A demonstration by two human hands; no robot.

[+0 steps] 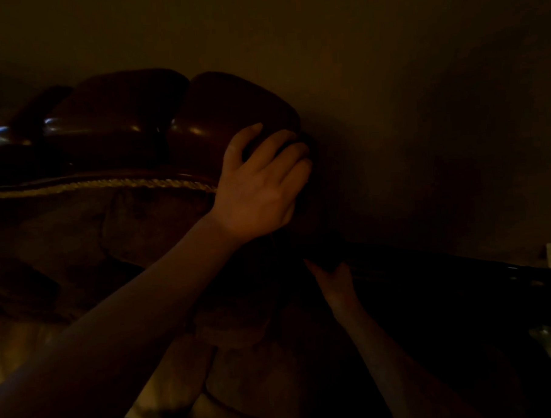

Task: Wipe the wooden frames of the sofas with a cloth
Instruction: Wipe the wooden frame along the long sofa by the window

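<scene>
Very dim: left to right, glossy rounded wooden frame (119,121) tops the sofa, braided cord trim (109,184) and plush cushions below. Your left hand (257,190) curls over the frame's end lobe, fingers spread and pressing, likely bracing or wiping. The cloth isn't discernible under it; your right hand (334,282) sits low in shadow, grip unreadable.
</scene>
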